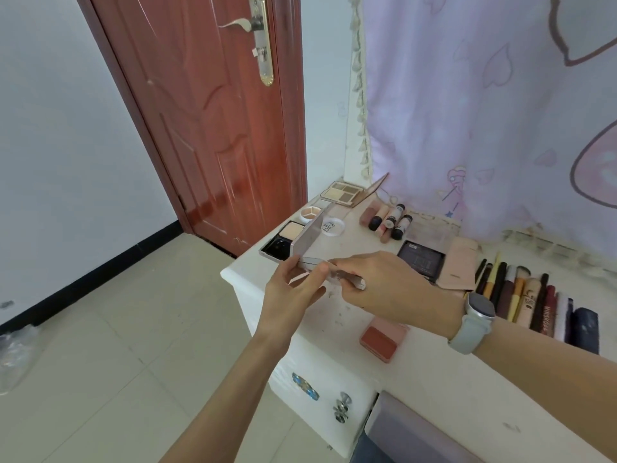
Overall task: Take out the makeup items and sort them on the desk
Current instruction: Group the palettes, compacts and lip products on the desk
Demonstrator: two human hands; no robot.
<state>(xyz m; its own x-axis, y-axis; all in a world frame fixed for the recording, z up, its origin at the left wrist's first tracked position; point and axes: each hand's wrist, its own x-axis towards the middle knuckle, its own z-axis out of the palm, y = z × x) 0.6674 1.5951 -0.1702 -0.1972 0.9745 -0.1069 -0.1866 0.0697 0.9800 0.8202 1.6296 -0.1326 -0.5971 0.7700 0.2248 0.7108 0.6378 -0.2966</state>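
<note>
door, curtain and floor beside the work

a reddish door [213, 121] with a metal handle [238, 25] stood shut; a lilac curtain [484, 111] hung above pale floor tiles [110, 362].

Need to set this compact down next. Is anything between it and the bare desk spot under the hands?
Nothing visible does. Both the left hand and right hand hold the silver compact above bare white desk; the terracotta blush compact lies nearer, to the side.

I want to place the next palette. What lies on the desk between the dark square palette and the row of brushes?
In the head view, a pale pink pouch lies between the dark square palette and the row of brushes, its edge against the palette.
</note>
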